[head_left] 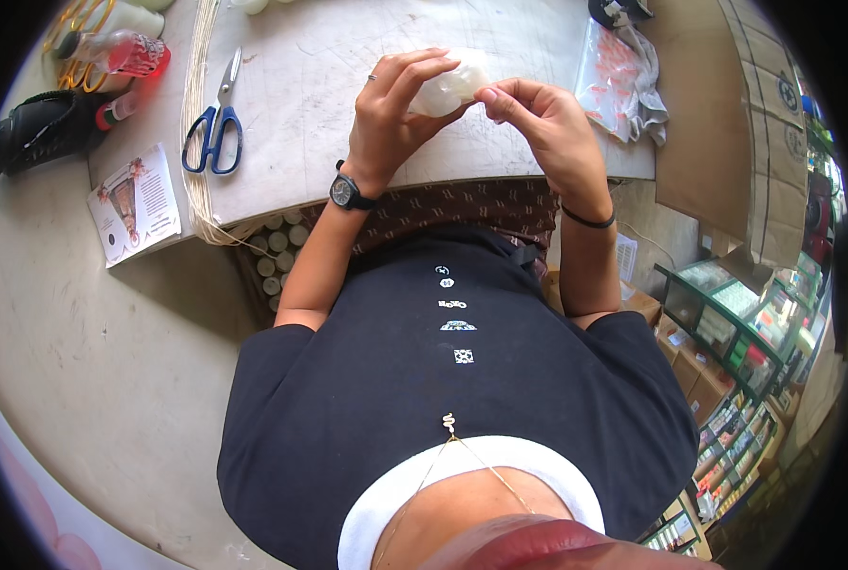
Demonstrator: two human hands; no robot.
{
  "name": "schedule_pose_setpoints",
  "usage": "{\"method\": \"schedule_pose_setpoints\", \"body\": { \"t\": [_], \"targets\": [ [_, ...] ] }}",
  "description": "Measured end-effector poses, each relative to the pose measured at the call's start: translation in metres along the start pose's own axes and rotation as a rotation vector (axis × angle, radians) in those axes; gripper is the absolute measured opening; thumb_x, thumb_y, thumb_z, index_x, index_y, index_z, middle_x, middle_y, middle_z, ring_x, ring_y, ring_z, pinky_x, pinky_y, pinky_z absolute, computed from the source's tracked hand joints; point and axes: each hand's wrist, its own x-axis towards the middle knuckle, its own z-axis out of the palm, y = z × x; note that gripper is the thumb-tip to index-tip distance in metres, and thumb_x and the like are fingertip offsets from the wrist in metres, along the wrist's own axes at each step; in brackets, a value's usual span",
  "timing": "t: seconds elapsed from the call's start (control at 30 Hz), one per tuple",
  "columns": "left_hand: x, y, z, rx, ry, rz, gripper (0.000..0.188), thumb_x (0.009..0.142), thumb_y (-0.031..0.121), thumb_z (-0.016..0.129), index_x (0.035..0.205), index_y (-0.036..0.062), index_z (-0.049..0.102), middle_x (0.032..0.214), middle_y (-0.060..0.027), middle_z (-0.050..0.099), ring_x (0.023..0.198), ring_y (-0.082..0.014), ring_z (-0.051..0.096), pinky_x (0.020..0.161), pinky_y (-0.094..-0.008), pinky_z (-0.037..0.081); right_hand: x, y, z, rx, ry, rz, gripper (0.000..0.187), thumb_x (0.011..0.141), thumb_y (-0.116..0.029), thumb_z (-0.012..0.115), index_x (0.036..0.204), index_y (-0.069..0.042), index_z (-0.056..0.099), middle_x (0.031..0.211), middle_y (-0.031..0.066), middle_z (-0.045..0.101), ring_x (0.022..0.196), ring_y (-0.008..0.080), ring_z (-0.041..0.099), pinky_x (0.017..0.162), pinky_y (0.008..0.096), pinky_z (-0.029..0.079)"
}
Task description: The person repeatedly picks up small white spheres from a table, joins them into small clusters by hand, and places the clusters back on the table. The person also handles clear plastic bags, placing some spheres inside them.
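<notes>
White lumpy piece [450, 87] – exact kind unclear – sits right of the blue-handled scissors [217, 128], partly hidden by the left hand [390, 106] curled around it; the right hand [545, 119] pinches at its edge – what's between the fingertips, I can't tell.

From head height we look through a single wide fisheye, steeply down over the black shirt [376, 380], which sits close to us and fills the lower middle. Toward the upper edge our view takes in the left hand [386, 119] and right hand [559, 128] above the counter [286, 114], farther off; straight edges bow around us, and shelves [728, 309] curve along the right rim
</notes>
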Motion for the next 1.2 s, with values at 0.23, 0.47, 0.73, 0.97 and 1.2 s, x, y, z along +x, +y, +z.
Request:
{"method": "schedule_pose_setpoints", "body": {
  "t": [0.23,0.47,0.73,0.97,1.2],
  "targets": [
    [0.001,-0.002,0.001,-0.028,0.01,-0.023,0.052,0.069,0.012,0.092,0.116,0.0105,0.07,0.117,-0.0094,0.073,0.107,-0.0263,0.072,0.089,-0.0361,0.06,0.001,0.013,0.007,0.217,-0.012,0.104,0.028,0.096,-0.029,0.074,0.093,-0.001,0.074,0.081,-0.0007,0.066,0.076,0.006,0.055,0.071,0.0205,0.044],
    [0.003,-0.001,0.001,-0.054,0.008,-0.039,0.052,0.069,0.01,0.092,0.116,0.01,0.071,0.116,-0.01,0.074,0.107,-0.0269,0.072,0.089,-0.0353,0.06,0.002,0.014,0.012,0.368,-0.042,0.283,0.033,0.094,-0.038,0.074,0.083,-0.008,0.07,0.076,-0.003,0.061,0.072,0.0054,0.052,0.068,0.0196,0.04],
    [0.005,-0.006,-0.004,-0.152,-0.067,-0.089,0.053,0.073,0.008,0.09,0.121,0.0057,0.068,0.122,-0.0111,0.071,0.111,-0.0232,0.07,0.093,-0.0358,0.059,0.014,0.028,0.009,0.016,-0.053,0.066,0.039,0.096,-0.042,0.071,0.081,-0.006,0.068,0.075,-0.0028,0.061,0.072,0.006,0.053,0.065,0.0219,0.041],
    [0.008,-0.016,-0.01,-0.237,-0.15,-0.159,0.059,0.072,0.012,0.089,0.126,0.0099,0.064,0.125,-0.0086,0.068,0.113,-0.029,0.067,0.094,-0.0387,0.057,0.023,0.05,0.024,-0.371,0.199,-0.316,0.034,0.101,-0.032,0.065,0.09,0.0,0.063,0.078,0.0131,0.066,0.068,0.0237,0.059,0.062,0.0342,0.047],
    [0.005,-0.018,-0.012,-0.297,-0.239,-0.229,0.075,0.079,0.001,0.085,0.143,0.0055,0.046,0.144,-0.0104,0.054,0.129,-0.0215,0.056,0.105,-0.0368,0.055,0.051,0.093,0.052,-0.442,0.484,-0.592,0.021,0.102,-0.019,0.062,0.103,-0.002,0.048,0.085,0.015,0.062,0.071,0.0381,0.057,0.066,0.0432,0.048]
  ]
}}
